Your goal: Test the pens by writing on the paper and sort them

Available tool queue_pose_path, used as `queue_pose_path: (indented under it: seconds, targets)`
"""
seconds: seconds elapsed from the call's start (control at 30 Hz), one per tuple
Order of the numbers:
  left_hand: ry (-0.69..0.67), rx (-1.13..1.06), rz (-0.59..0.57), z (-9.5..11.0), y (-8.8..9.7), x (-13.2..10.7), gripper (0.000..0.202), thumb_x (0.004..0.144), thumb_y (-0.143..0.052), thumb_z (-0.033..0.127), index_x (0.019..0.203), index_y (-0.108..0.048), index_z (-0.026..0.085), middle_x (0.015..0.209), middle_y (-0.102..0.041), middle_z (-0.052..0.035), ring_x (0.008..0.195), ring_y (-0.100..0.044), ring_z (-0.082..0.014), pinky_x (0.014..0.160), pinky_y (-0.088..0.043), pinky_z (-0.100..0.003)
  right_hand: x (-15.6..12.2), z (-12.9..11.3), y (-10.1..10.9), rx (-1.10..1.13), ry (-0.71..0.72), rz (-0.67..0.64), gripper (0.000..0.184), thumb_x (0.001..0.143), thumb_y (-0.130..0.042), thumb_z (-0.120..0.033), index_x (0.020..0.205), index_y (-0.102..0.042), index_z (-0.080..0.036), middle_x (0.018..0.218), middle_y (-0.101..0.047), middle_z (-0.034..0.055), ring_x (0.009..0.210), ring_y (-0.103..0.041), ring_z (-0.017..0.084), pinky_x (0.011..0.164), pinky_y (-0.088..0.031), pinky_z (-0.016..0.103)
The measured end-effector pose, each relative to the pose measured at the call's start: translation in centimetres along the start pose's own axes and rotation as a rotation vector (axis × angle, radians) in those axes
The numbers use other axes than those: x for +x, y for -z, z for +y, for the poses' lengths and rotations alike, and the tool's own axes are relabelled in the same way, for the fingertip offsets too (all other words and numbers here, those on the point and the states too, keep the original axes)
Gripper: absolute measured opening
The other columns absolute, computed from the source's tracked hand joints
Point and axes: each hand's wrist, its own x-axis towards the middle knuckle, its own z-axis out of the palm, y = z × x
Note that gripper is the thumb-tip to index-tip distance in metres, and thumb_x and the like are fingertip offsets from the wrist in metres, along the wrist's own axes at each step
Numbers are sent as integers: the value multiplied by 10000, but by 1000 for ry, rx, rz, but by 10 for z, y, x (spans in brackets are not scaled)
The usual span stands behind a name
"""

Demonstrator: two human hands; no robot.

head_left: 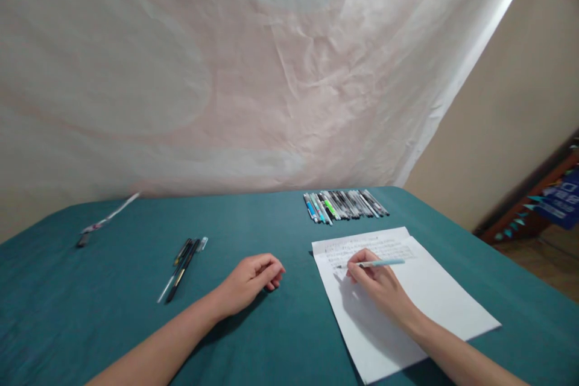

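My right hand [375, 280] grips a light blue pen [384, 263], tip down on a white sheet of paper [434, 295] that has a few lines of writing near its top edge. My left hand [253, 280] rests on the teal tablecloth [280, 338] left of the sheet, fingers curled loosely with nothing visible in them. A row of several pens [344, 205] lies side by side beyond the paper.
A small group of pens [183, 265] lies left of my left hand. A white strip with a dark end [106, 220] lies at the far left. A creased pale sheet hangs behind the table. A wooden rack with a blue sign [558, 199] stands at right.
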Motion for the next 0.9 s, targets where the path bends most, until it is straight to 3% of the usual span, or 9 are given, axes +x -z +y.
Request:
queue_pose_path:
  seconds: [0.4,0.9]
  targets:
    - [-6,7,-8,-7,-1,3,292,868,-404,382,826,-571,146,779,-590,-26,722,-566,-133,648,-462,-247,-7,10,-7,0,65,69,187,819,-477,-333,691,-472,-197,544,-448,-28,468,-395,109,430,-272,240]
    - [-2,35,-12,-5,-1,2,305,872,-394,396,826,-562,146,781,-583,-27,725,-560,-131,655,-467,-247,-6,10,-7,-7,72,43,179,826,-465,-323,699,-463,-197,561,-480,-21,493,-433,120,453,-285,254]
